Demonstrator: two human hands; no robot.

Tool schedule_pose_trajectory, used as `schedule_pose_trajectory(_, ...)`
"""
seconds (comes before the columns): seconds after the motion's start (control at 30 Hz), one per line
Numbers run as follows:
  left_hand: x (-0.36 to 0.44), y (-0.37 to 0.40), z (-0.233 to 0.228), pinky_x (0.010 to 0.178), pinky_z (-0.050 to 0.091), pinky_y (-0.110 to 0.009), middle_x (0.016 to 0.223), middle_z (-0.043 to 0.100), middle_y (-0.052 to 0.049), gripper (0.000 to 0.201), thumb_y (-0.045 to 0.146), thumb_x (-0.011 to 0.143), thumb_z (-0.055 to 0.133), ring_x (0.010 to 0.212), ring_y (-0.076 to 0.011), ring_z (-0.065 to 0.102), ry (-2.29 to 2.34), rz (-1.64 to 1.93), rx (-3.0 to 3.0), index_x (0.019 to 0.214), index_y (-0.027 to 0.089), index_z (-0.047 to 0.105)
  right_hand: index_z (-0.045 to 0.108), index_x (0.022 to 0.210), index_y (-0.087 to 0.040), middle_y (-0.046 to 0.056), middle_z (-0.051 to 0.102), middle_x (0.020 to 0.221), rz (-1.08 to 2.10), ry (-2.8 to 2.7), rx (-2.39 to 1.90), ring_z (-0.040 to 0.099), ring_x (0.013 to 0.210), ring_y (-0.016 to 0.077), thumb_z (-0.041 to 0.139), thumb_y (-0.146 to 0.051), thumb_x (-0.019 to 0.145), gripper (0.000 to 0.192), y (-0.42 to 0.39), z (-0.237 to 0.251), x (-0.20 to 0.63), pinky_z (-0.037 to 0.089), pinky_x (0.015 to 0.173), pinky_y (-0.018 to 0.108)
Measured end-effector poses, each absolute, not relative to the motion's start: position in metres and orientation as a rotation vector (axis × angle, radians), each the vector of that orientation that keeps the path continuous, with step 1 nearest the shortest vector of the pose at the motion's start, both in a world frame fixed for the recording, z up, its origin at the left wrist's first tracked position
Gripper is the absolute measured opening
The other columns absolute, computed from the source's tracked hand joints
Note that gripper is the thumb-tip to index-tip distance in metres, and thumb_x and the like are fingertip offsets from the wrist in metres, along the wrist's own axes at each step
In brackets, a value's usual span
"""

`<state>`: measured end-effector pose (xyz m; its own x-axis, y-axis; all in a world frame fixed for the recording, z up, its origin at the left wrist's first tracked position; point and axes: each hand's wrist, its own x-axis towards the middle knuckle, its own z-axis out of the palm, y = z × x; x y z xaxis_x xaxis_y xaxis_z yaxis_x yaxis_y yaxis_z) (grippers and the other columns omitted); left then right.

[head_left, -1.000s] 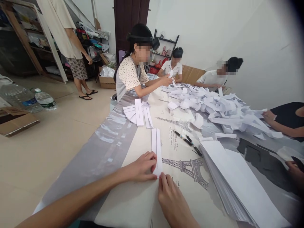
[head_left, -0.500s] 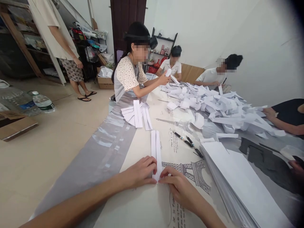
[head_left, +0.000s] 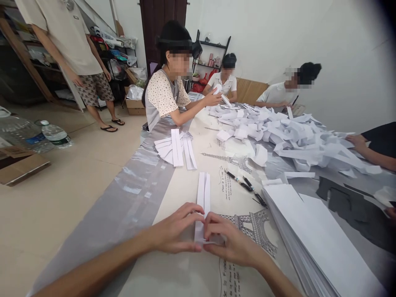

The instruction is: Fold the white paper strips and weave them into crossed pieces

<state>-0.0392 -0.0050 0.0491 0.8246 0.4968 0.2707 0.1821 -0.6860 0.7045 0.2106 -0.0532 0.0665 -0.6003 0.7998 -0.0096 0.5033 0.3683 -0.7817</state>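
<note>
A white paper strip (head_left: pixel 202 194), folded lengthwise with a seam down its middle, lies on the table between my two hands. My left hand (head_left: pixel 175 229) is at its left side, fingers curved over the strip and thumb stretched apart along its near end. Curled at the right of that near end is my right hand (head_left: pixel 229 237), thumb and fingers closing on the paper. The fingertips partly hide the near edge. Beyond the strip rests a fanned pile of similar folded papers (head_left: pixel 168 150).
Pens (head_left: pixel 247 183) lie right of the strip, beside a stack of white sheets (head_left: pixel 306 222). A large heap of folded paper (head_left: pixel 278 132) covers the far right of the table. Co-workers sit around it; another person (head_left: pixel 71 53) stands at the left. The tablecloth (head_left: pixel 173 272) has Eiffel Tower prints.
My left thumb and fingers have spread wider, and my right fingers have curled over the strip's near end. The standing person has shifted further into view.
</note>
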Motion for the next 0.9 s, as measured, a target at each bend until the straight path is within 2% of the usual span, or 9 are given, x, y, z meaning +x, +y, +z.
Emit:
schedule_pose_trajectory(0.1,-0.050,0.002,0.058,0.121,0.036,-0.049,0.156,0.042,-0.016,0.060,0.028,0.097,0.062,0.145,-0.0307,0.039,0.346,0.583,2.522,0.151,0.024,0.037,0.063,0.085,-0.022,0.005,0.057,0.126,1.232,-2.064,-0.990,0.061,0.119,0.0195,0.076,-0.012,0.086,0.016,-0.061,0.068,0.214,0.052,0.101,0.036)
schedule_pose_trajectory(0.2,-0.056,0.011,0.056,0.124,0.030,-0.055,0.160,0.041,-0.016,0.070,0.019,0.096,0.056,0.149,-0.0317,0.037,0.285,0.522,2.735,0.159,0.022,0.026,0.062,0.083,-0.022,0.007,0.056,0.134,1.324,-1.927,-0.949,0.056,0.130,0.0210,0.075,-0.009,0.084,0.019,-0.070,0.067,0.210,0.051,0.107,0.040)
schedule_pose_trajectory(0.37,-0.059,0.025,0.041,0.125,0.029,-0.054,0.151,0.055,-0.015,0.055,0.005,0.100,0.042,0.148,-0.0279,0.043,0.497,0.686,2.938,0.154,0.019,0.038,0.062,0.079,-0.022,0.009,0.057,0.134,1.529,-1.827,-0.828,0.059,0.127,0.0231,0.079,-0.023,0.084,0.017,-0.073,0.067,0.208,0.047,0.110,0.046)
schedule_pose_trajectory(0.47,-0.067,0.038,0.043,0.124,0.032,-0.054,0.130,0.069,-0.011,0.041,0.008,0.102,0.044,0.137,-0.0265,0.055,0.508,0.757,2.972,0.141,0.020,0.052,0.069,0.092,-0.025,0.012,0.064,0.127,1.551,-1.628,-0.782,0.050,0.139,0.0286,0.080,-0.034,0.085,0.016,-0.066,0.067,0.217,0.048,0.108,0.050)
schedule_pose_trajectory(0.53,-0.078,0.047,0.046,0.120,0.039,-0.052,0.119,0.072,-0.010,0.034,0.009,0.103,0.045,0.126,-0.0247,0.062,0.523,0.779,2.988,0.132,0.021,0.058,0.071,0.103,-0.028,0.012,0.068,0.123,1.481,-1.460,-0.839,0.045,0.143,0.0309,0.082,-0.034,0.084,0.023,-0.059,0.067,0.226,0.050,0.104,0.049)
schedule_pose_trajectory(0.67,-0.103,0.060,0.047,0.095,0.056,-0.032,0.113,0.072,-0.008,0.035,0.013,0.106,0.041,0.106,-0.0192,0.070,0.647,0.747,2.988,0.131,0.025,0.062,0.071,0.112,-0.030,0.011,0.051,0.154,1.335,-1.216,-1.147,0.059,0.128,0.0333,0.081,-0.038,0.085,0.030,-0.047,0.064,0.241,0.055,0.094,0.046)
schedule_pose_trajectory(0.73,-0.111,0.064,0.046,0.084,0.057,-0.026,0.119,0.071,-0.006,0.040,0.015,0.107,0.037,0.101,-0.0169,0.071,0.781,0.771,2.955,0.137,0.029,0.059,0.071,0.112,-0.029,0.010,0.050,0.155,1.204,-1.170,-1.292,0.062,0.124,0.0330,0.076,-0.044,0.088,0.029,-0.042,0.061,0.249,0.057,0.093,0.045)
schedule_pose_trajectory(0.8,-0.115,0.066,0.045,0.078,0.056,-0.024,0.125,0.069,-0.006,0.043,0.017,0.107,0.035,0.098,-0.0168,0.072,1.054,0.837,2.872,0.144,0.031,0.054,0.072,0.109,-0.025,0.012,0.057,0.146,0.945,-1.236,-1.398,0.063,0.123,0.0321,0.069,-0.047,0.092,0.027,-0.038,0.059,0.260,0.057,0.095,0.046)
schedule_pose_trajectory(0.9,-0.113,0.073,0.043,0.076,0.057,-0.028,0.131,0.064,-0.009,0.046,0.024,0.108,0.035,0.096,-0.0208,0.071,1.648,0.888,2.630,0.153,0.028,0.044,0.070,0.109,-0.024,0.012,0.059,0.139,0.358,-1.445,-1.546,0.064,0.116,0.0292,0.059,-0.045,0.096,0.026,-0.036,0.059,0.282,0.057,0.094,0.046)
